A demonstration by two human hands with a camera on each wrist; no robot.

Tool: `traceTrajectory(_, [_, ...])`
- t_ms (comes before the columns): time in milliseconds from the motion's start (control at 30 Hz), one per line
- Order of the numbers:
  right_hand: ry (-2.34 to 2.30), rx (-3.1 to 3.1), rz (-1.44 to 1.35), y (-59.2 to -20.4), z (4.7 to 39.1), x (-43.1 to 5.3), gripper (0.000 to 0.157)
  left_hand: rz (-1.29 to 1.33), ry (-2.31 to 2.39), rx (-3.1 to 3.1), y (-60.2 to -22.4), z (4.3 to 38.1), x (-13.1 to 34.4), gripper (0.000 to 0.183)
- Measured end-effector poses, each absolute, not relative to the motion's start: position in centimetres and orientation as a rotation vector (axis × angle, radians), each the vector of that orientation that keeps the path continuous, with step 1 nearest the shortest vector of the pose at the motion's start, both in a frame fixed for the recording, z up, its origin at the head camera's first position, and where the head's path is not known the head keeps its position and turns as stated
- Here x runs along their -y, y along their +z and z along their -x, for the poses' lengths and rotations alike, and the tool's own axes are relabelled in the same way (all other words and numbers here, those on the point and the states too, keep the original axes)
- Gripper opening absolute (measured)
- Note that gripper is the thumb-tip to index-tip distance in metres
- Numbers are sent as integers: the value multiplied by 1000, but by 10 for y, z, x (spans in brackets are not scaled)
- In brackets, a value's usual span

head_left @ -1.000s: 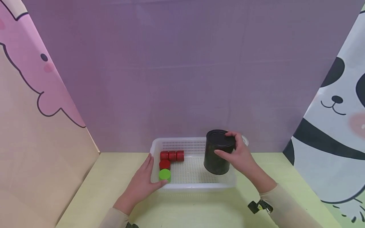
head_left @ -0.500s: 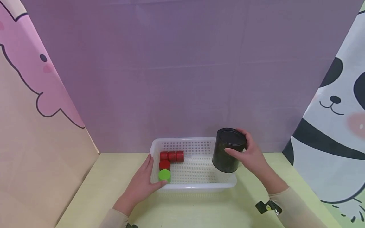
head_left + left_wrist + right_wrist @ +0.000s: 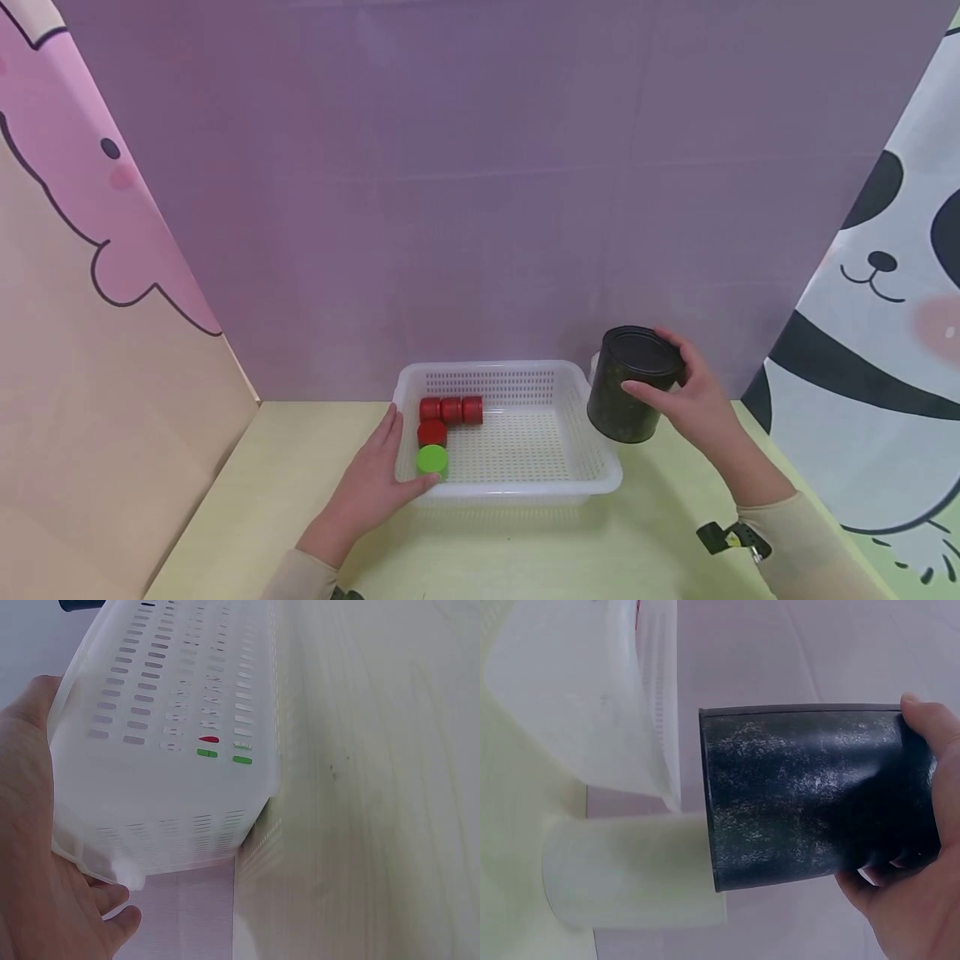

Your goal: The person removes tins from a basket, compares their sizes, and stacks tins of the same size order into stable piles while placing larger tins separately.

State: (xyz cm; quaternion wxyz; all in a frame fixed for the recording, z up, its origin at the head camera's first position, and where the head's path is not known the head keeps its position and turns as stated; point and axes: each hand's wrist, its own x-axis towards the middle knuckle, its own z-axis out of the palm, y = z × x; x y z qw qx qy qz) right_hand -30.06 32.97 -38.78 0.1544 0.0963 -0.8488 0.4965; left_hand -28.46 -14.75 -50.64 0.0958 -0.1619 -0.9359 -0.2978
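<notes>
My right hand (image 3: 693, 400) holds a black lidded tin can (image 3: 628, 400) around its upper part, tilted slightly, in the air just right of the basket. In the right wrist view the dark, scuffed wall of the can (image 3: 817, 795) shows between thumb and fingers. My left hand (image 3: 375, 475) grips the front-left corner of a white perforated plastic basket (image 3: 525, 487), thumb over the front rim, fingers along the left side. Inside, along the left, sit three small red cylinders (image 3: 452, 410) in a row, another red cylinder (image 3: 432, 433) and a bright green round-topped piece (image 3: 432, 460).
A white cylinder (image 3: 630, 874) stands on the table to the right of the basket, mostly hidden behind the can in the head view. The pale wooden table (image 3: 487, 558) meets a purple backdrop (image 3: 450, 208). Printed side panels flank it, a panda panel (image 3: 862, 375) on the right.
My right hand has carried the black can rightward and slightly up, from over the basket's right part to beyond its right rim. The left hand and basket have stayed put.
</notes>
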Motion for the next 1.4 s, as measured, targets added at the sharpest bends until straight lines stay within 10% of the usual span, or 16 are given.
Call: traceTrajectory(1400, [1119,2417,-29,-406,319,-404,109,474,-896,2782,-504,284,147,122])
